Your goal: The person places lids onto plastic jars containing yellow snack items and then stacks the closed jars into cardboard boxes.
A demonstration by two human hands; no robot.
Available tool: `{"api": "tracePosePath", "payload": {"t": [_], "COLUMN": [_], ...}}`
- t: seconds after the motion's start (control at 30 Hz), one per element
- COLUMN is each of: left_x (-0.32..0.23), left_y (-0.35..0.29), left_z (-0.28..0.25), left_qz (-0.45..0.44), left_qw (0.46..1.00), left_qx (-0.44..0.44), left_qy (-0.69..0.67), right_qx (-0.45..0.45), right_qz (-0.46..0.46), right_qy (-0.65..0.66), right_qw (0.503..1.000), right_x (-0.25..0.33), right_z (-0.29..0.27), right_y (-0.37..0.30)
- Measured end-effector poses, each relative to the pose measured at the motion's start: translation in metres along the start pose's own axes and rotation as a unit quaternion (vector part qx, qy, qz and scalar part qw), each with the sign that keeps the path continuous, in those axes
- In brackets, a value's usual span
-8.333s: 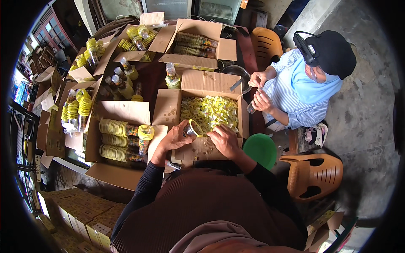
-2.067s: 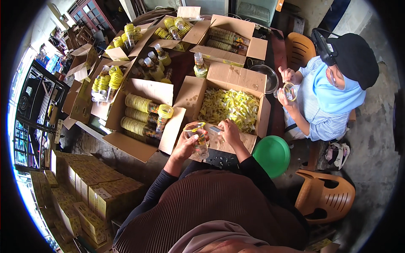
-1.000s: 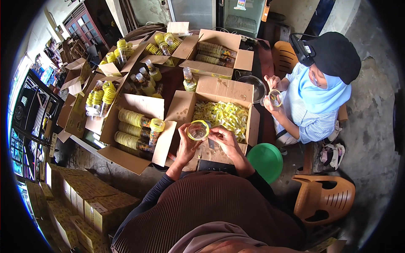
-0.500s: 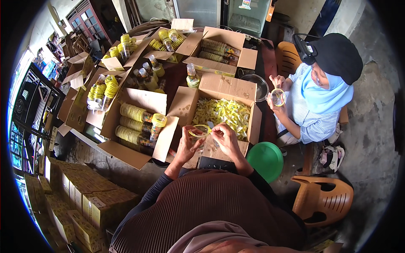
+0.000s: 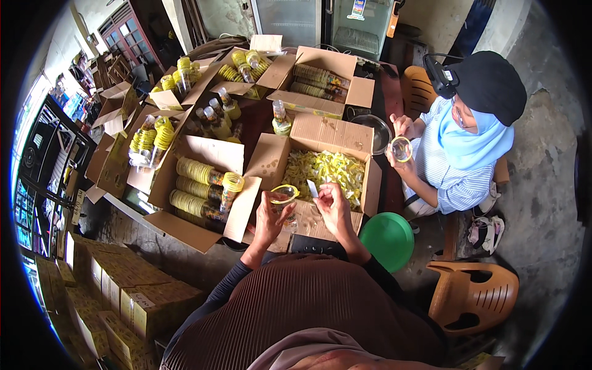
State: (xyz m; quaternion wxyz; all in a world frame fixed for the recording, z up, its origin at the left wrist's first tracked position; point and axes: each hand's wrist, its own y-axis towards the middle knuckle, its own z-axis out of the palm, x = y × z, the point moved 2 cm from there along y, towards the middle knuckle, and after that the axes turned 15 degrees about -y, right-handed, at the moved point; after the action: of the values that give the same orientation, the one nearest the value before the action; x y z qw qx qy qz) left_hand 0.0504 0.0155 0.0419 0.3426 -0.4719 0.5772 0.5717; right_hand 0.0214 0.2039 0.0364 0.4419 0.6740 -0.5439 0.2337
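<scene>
My left hand [image 5: 269, 223] is closed round a clear plastic cup [image 5: 285, 195] with a yellow rim, its mouth tilted upward. Pinched in the fingertips of my right hand [image 5: 337, 214] is a small white slip [image 5: 312, 187], apart from the cup. Both hands are over the near edge of an open cardboard box [image 5: 332, 131] filled with small yellow-and-white pieces [image 5: 330, 168], whose exact kind I cannot make out. To the left, another carton [image 5: 213, 147] holds stacks of yellow-rimmed cups [image 5: 196, 188], and one stack [image 5: 230, 185] leans at its right side.
At the right, a co-worker [image 5: 459, 154] holds a similar cup [image 5: 401, 148]. A green round basin [image 5: 387, 242] and an orange chair [image 5: 473, 293] stand near my right side. More cartons of cups [image 5: 320, 77] line the back. Closed cartons [image 5: 132, 271] are stacked at lower left.
My right hand has drawn away from the cup's rim to the right, and the white slip now shows in its fingers. My left hand with the cup has shifted slightly left.
</scene>
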Motion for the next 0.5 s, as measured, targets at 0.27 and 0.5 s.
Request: {"api": "tracePosePath", "payload": {"t": [0.27,0.5], "left_x": [0.001,0.022], "left_y": [0.001,-0.008], "left_z": [0.004,0.012], "left_qz": [0.024,-0.005], "left_qw": [0.994,0.999], "left_qx": [0.017,-0.031], "left_qy": [0.106,0.020], "right_qx": [-0.051,-0.076], "right_qz": [-0.068,-0.107], "right_qy": [-0.006,-0.034], "right_qw": [0.996,0.991], "right_x": [0.027,0.022], "right_z": [0.002,0.008], "right_y": [-0.010,-0.014]}}
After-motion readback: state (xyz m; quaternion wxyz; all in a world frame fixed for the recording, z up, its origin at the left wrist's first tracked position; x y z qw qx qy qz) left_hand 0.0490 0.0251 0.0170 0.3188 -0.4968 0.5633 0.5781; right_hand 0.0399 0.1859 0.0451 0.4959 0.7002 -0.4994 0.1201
